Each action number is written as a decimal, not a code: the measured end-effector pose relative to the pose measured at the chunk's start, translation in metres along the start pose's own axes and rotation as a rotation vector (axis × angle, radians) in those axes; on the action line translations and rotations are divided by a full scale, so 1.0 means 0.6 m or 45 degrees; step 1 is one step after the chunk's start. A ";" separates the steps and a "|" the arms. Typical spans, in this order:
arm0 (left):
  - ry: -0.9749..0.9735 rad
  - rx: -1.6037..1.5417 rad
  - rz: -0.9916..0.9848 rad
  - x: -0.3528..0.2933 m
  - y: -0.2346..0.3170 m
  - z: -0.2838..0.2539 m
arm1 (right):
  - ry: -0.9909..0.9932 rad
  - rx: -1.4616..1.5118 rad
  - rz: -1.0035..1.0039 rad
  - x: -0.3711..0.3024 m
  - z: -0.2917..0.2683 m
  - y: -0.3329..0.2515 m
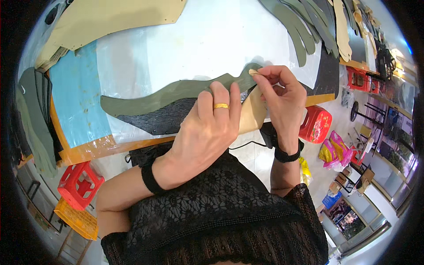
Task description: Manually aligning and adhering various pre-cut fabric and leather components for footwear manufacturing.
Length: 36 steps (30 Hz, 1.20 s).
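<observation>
The worktop (194,48) carries everything, with a large tan sheet (119,22) over its far left corner. Along its near edge lies the grey-green strip (145,100), the piece being worked, its right end at the fingertips. Beneath it a dark ridged piece (154,118) shows toward that edge. The step in hand looks like fitting or smoothing the strip's right end; the next move seems to call for a steady left press and fine fingertip work there.

The left hand (210,117) reaches in back-up, wrist bent, its fingers close together and curled down onto the strip; its thumb is hidden, so I cannot tell whether it pinches. The right hand (285,95) stands on edge, thumb and forefinger pinching a small yellowish bit (253,72), too small to identify. Below this pinch, a tan piece (254,114) slants over the near edge.
</observation>
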<state>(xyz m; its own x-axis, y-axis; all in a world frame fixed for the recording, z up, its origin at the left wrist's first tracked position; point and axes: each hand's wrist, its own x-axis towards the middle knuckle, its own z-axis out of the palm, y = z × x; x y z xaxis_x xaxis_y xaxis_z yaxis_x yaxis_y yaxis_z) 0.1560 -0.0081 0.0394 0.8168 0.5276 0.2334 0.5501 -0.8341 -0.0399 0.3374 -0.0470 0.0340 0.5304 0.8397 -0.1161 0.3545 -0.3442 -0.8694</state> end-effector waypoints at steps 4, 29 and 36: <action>-0.033 0.002 -0.008 0.003 0.003 -0.005 | 0.034 -0.005 -0.056 0.000 0.005 0.003; 0.053 -0.403 0.011 0.023 0.001 0.012 | 0.004 -0.141 -0.222 -0.001 0.000 0.004; 0.036 -0.301 0.054 0.022 0.003 0.011 | 0.024 0.343 -0.068 0.000 -0.014 0.019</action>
<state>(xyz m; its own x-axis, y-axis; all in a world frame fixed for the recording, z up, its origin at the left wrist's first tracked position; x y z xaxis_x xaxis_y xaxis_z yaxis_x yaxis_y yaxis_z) 0.1690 -0.0016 0.0363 0.8314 0.4893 0.2634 0.4569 -0.8717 0.1773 0.3479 -0.0544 0.0278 0.5319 0.8447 -0.0599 0.1659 -0.1733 -0.9708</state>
